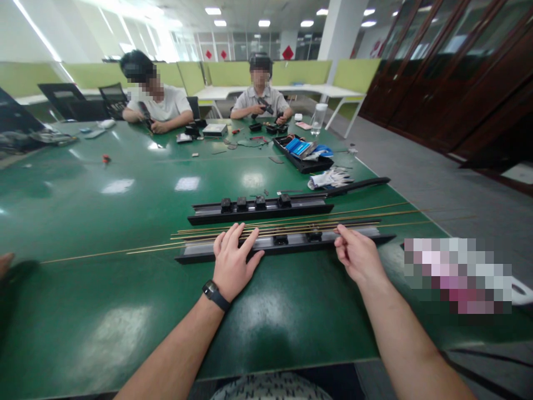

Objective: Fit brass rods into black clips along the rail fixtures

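Several thin brass-coloured rods [195,231] lie lengthwise over a long black channel [291,249] with a pale inside and small black blocks [313,233] in it. My left hand [233,261], wearing a dark wristband, rests on the rods and the channel's left part with its fingers spread. Toward the channel's right end, my right hand [360,253] is closed in a pinch at the rods, thumb and forefinger on a thin rod. Its exact grip is partly hidden by the fingers. Behind lies a second black channel [262,215] holding several black blocks.
A black tray [306,164] with blue packets and white gloves [331,179] lie beyond the channels. Two people sit across the green table [145,211], handling dark parts. A clear bottle [318,119] stands near them. Rods reach past the table's right edge. Another hand [5,264] shows at far left.
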### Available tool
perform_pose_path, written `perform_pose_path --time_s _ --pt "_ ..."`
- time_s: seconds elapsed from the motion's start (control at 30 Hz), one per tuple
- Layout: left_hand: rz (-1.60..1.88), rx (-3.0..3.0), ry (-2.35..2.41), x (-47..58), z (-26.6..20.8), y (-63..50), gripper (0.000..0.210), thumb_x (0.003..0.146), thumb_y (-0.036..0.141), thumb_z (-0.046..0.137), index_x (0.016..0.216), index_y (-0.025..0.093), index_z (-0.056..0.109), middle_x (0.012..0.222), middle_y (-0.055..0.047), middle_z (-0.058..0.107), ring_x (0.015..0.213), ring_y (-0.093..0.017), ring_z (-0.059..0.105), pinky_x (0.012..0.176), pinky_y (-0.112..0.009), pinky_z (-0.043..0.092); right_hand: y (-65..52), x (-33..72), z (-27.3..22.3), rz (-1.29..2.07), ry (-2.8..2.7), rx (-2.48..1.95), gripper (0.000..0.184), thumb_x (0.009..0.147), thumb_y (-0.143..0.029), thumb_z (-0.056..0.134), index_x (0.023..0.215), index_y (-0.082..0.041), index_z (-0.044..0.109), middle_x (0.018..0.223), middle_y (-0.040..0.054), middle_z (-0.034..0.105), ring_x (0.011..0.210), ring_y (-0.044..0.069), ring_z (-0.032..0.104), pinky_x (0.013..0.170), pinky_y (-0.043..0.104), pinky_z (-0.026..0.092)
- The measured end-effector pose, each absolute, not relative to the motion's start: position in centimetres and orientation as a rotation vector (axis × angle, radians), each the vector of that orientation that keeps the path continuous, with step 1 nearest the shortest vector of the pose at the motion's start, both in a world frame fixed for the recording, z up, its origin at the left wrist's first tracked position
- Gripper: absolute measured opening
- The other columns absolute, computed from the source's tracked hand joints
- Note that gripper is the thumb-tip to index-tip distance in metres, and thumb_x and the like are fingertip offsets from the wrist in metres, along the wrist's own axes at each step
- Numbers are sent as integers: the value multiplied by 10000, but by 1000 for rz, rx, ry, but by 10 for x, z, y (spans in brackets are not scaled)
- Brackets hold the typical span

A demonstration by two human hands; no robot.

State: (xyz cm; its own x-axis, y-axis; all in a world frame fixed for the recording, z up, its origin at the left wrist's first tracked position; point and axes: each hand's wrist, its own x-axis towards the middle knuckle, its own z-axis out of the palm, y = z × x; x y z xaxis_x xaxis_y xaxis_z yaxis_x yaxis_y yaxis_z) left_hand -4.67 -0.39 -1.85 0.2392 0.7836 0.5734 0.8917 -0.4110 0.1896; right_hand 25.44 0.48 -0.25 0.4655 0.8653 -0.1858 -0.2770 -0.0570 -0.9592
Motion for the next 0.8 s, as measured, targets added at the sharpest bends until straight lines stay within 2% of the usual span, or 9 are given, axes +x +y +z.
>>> perform_pose_path --time_s 0.27,0.8 --pt "-905 -2326 -1598 -46 -18 -4 490 919 437 607 1391 318 556 1486 -122 497 1419 -300 404 1167 -498 241 5 254 -3 1032 -619 -1331 335 743 -426 800 867 -137 684 546 -9 606 302 59 418 233 147 206" --pt "-925 -2327 -1597 -47 -19 -5 492 917 422 609 1395 321 552 1485 -120 496 1417 -304 406 1166 -499 245 6 259 -6 991 -582 -1299 306 698 -375 837 797 -144 663 529 -27 579 314 55 421 231 143 222"
